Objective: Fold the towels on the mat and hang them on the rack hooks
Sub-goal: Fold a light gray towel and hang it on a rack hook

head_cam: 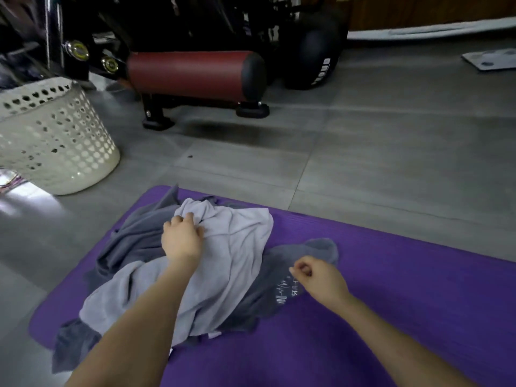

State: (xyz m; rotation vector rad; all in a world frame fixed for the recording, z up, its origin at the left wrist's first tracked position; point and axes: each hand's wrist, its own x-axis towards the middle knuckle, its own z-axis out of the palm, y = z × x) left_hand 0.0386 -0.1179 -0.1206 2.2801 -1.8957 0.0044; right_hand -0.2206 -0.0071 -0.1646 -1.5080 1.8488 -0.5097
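Here, left hand grips the pale towel; right hand curls above the dark towel, grasp unclear.

A home gym: a padded weight bench beside an exercise mat on grey floor tiles.

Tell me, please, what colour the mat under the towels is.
The mat is purple; the head view shows it.

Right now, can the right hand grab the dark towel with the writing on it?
Probably yes. The right hand hangs curled right over the dark towel, at its printed part. That part lies bare, with the light towel beside it, not over it.
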